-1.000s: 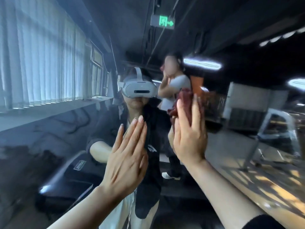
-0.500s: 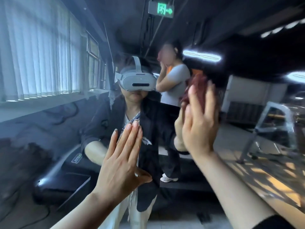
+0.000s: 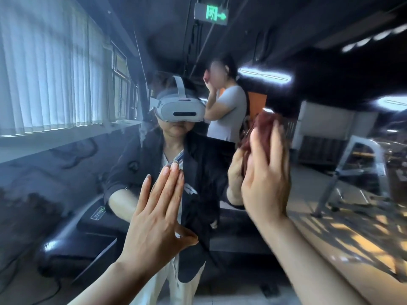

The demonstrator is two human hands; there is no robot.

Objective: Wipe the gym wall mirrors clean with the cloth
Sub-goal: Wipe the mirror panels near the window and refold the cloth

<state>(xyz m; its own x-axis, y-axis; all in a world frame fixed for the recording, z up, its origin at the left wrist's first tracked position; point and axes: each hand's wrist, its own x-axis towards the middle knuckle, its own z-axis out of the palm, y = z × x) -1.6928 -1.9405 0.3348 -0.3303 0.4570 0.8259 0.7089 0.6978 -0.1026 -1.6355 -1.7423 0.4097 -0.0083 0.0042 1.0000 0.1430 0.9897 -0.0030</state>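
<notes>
Gym mirror (image 3: 66,194) fills pretty much the whole view, so most of what you see is reflection: dark ceiling with a green exit sign (image 3: 211,14) up top, white vertical blinds (image 3: 48,69) along the left, a treadmill (image 3: 72,236) low on the left and some gym equipment frame (image 3: 361,172) off to the right over a sunlit floor. Left hand (image 3: 154,216) is flat on the glass near the middle, fingers straight and close together, thumb sticking out to the right, holding nothing. Right hand (image 3: 266,177) is higher up and to the right, fingers straight and pressing a bunched-up dark red cloth (image 3: 262,128) against the mirror; the cloth pokes out above and to the left of the fingertips, and the hand looks a bit motion-blurred. Straight ahead in the reflection is the person in a white headset (image 3: 180,108) and dark jacket, and a second person in a grey top (image 3: 229,113) stands behind, further back, with one hand up by the head.
</notes>
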